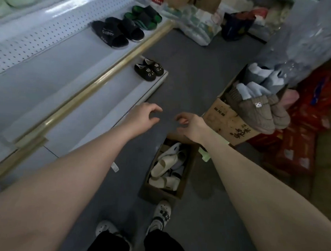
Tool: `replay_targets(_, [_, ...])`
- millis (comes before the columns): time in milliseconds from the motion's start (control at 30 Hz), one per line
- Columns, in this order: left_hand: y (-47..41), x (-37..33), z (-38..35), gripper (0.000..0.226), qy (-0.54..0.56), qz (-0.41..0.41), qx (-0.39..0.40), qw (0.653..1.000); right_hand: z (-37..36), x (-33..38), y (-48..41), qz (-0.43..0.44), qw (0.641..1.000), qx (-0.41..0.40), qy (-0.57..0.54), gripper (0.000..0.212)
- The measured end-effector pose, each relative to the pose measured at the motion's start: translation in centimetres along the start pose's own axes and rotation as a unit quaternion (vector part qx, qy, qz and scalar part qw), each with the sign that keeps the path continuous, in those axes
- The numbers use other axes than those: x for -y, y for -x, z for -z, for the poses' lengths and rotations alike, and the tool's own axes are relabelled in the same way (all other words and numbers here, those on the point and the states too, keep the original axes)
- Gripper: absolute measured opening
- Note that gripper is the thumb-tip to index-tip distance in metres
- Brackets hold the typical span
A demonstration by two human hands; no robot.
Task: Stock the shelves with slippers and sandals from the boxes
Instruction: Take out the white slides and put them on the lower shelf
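**Shelves barely started, both hands empty over the box**

Done so far: three pairs out. Upper shelf [49,63] carries the black slides [115,33] and, just beside them further along, the green-and-black slides [144,16]. Lower shelf [97,111] has one pair only, the cat-face slippers [149,69], near its far end. Most of both shelves is bare.

Left to do: plenty, by my reckoning. The small box [157,196] on the floor by my feet holds a jumble of cream slippers [165,163]. The larger box [227,118] to my right is heaped with grey knitted slippers [256,114], some hanging over its rim.

Hands: left hand [142,116] out over the front edge of the lower shelf, fingers loosely curled, gripping nothing. Right hand [189,126] above the far end of the small box, fingers also loosely curled, nothing in it. The two are near each other, not touching.

Orientation: the small box has its long axis running away from me, along the aisle. The uppermost cream slipper lies slantwise across it; which end is the toe I cannot tell. Shelved pairs sit with their long axes across the shelf depth, and the cat-face toes point out to the aisle
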State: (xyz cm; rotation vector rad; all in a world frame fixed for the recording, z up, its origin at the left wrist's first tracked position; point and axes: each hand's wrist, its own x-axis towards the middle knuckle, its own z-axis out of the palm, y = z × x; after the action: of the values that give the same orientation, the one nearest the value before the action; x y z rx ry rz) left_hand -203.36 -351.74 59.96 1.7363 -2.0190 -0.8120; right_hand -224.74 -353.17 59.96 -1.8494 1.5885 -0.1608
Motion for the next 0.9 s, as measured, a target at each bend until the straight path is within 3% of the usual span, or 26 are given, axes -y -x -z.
replay_targets(300, [-3.5,0.9,-10.6,0.03,0.057,0.042,0.02,0.997,-4.5,-11.2,-1.2,-0.122,0.987,0.021,-0.1,0.028])
replay_targets(900, [-9.7,16.9,-32.9,0.033,0.081,0.136,0.243,0.957,-24.7,-27.5,-8.1,-0.349,0.919,0.078,-0.163,0.034])
